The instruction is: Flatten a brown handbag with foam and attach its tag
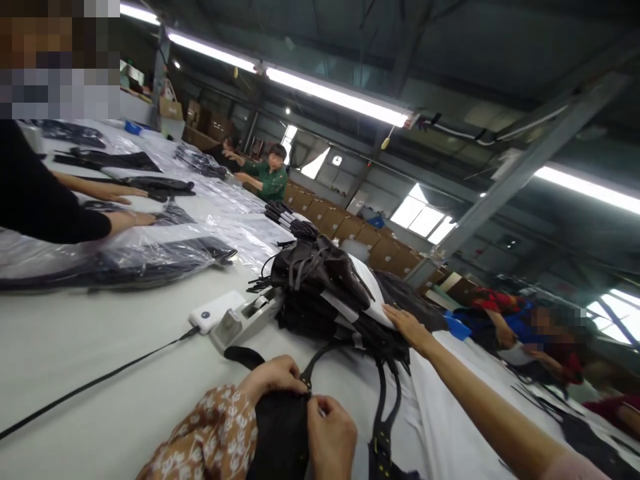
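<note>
Below the middle of the head view, a black fabric piece (280, 437) with a strap lies on the white table (125, 347). My left hand (280, 377), at the end of a brown patterned sleeve, pinches its top edge near the strap's metal fittings. Close beside it, my right hand (331, 427) has its thumb and fingers pressed together on the same edge. Behind both hands rises a tall pile of folded black items (325, 287) with white sheets between them. A second strap with brass-coloured fittings (383, 443) hangs down to the right of my right hand.
Another person's hand (407, 327) touches the pile from the right. A tape dispenser (245, 320) and a white device (215, 310) with a black cable are left of the pile. At the left, a black-sleeved person's hands (127, 220) press plastic-wrapped items (125, 263).
</note>
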Demonstrator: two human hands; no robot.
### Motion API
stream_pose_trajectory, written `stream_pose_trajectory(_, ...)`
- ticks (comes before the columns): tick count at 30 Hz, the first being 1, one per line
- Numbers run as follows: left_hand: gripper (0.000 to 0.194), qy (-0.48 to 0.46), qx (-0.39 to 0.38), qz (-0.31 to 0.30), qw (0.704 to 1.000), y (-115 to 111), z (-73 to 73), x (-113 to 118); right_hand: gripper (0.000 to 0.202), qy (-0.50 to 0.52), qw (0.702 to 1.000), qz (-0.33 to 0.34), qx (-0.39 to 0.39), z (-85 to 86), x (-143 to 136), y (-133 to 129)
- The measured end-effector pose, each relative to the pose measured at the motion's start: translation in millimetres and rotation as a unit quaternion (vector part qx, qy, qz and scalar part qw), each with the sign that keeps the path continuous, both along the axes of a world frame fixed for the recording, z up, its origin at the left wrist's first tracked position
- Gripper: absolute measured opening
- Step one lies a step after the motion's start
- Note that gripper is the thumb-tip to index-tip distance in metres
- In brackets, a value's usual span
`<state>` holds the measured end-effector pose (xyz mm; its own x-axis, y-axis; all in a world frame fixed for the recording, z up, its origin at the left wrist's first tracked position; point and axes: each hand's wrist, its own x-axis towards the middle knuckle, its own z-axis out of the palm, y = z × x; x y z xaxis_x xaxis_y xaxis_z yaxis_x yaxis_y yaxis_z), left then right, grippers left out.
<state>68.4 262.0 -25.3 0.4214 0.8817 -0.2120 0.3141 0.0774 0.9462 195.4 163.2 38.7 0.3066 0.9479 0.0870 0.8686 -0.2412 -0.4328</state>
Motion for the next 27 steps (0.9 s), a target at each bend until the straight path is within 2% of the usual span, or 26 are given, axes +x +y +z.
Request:
stream_pose_trajectory(3,0.017,-0.004,0.003,-0.017,1.000,0,3.5,-2,0.029,0.010,1.000,0.011,-0.008,0.4,0,1)
stream_pose_trajectory(9,0.013,-0.043,0.020,0.057,0.997,6,-0.6,7,0.027,-0.007,1.000,0.013,-0.003,-5.0,0,4)
stream_pose_trajectory(12,0.013,-0.058,0.016,0.071,0.996,9,-4.0,11,0.028,-0.023,1.000,0.007,-0.012,-6.8,-2,6)
stream_pose_trajectory(17,0.018,-0.084,0.002,0.062,0.994,10,-5.3,12,0.036,-0.044,0.998,0.040,0.006,-12.3,-9,17)
stream_pose_trajectory(20,0.022,-0.094,-0.004,0.043,0.995,8,-4.6,10,0.039,0.006,0.996,0.081,0.029,-21.1,-10,26)
stream_pose_trajectory(24,0.027,-0.061,-0.001,0.033,0.998,6,-3.3,6,0.042,0.066,0.993,0.084,0.041,-32.6,-5,33)
stream_pose_trajectory(27,0.014,-0.007,0.013,0.053,0.999,5,-1.7,3,0.041,0.074,0.993,0.084,0.039,-36.9,-1,32)
